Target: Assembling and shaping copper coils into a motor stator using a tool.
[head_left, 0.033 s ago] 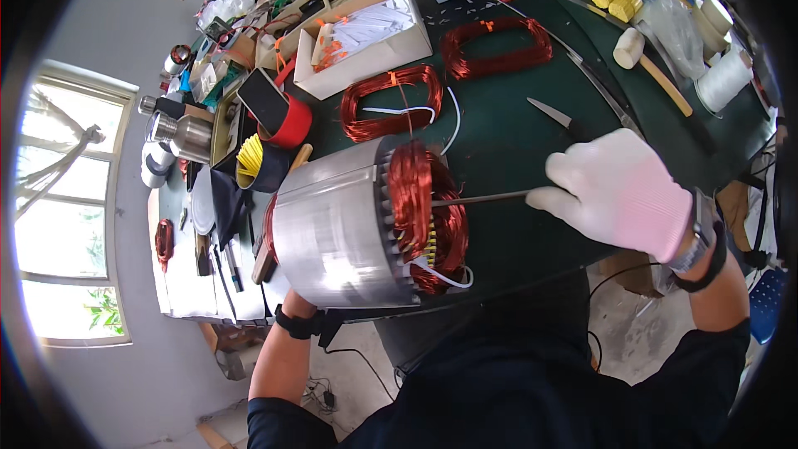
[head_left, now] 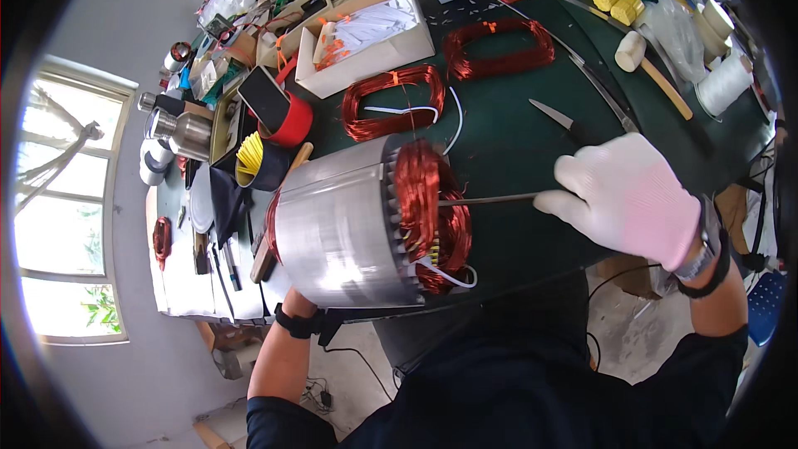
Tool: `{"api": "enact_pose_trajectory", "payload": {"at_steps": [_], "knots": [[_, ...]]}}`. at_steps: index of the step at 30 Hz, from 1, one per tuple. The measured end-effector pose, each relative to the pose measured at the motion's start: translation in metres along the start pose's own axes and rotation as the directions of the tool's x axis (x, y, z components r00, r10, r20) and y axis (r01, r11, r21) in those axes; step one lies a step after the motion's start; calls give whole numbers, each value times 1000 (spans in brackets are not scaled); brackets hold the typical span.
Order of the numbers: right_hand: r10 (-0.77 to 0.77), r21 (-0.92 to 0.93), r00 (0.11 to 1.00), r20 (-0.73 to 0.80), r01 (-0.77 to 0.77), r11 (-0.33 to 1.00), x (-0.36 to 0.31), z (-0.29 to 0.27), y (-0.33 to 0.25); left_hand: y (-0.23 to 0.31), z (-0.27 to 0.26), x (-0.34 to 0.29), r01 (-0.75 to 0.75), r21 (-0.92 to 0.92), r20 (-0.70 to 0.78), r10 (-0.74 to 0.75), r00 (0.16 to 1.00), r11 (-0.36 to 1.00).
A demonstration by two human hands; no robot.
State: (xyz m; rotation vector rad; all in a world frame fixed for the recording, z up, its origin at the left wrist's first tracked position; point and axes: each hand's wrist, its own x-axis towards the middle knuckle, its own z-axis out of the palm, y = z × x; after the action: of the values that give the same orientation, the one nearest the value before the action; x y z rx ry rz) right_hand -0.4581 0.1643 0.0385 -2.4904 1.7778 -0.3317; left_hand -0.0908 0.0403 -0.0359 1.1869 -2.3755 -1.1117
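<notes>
A silver motor stator [head_left: 337, 229] lies on its side at the table's front edge, its slotted end facing right. Bundles of red copper winding [head_left: 418, 191] bulge from that end, with a white sleeve [head_left: 449, 276] looped below them. In a white and pink glove, my right hand [head_left: 628, 195] is closed on a thin metal rod [head_left: 490, 199]. The rod's far end reaches in among the windings. Of my left hand [head_left: 301, 303] only the part by the wrist shows, at the stator's lower left; its fingers are hidden behind the stator.
Two red wire coils [head_left: 395, 126] [head_left: 499, 73] lie behind the stator. A knife [head_left: 552, 113] and a white-headed mallet [head_left: 657, 75] rest farther right. A carton of paper strips [head_left: 366, 71], a red holder with a phone [head_left: 287, 120] and steel bottles [head_left: 181, 135] stand left.
My right hand has shifted slightly right and down, still gripping the rod. The stator and windings look almost the same.
</notes>
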Motion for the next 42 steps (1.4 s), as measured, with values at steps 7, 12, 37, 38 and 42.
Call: {"api": "enact_pose_trajectory", "payload": {"at_steps": [7,12,37,38,42], "knots": [[124,-115,992,19,-121,986,-19,-26,-21,-40,-8,-5,95,-187,-50,-106,993,978],[104,-232,993,-48,-113,966,-25,-6,-30,-70,-10,-8,131,-324,24,-130,991,937],[61,-223,990,-127,-88,971,-43,28,-32,-72,-17,-21,469,-435,285,-376,882,769],[60,-223,990,-127,-88,971,-44,28,-34,-71,-14,-26,479,-441,292,-384,876,759],[120,-261,990,-73,-135,956,-43,23,-41,-74,-18,-21,520,-463,320,-412,853,718]]}}
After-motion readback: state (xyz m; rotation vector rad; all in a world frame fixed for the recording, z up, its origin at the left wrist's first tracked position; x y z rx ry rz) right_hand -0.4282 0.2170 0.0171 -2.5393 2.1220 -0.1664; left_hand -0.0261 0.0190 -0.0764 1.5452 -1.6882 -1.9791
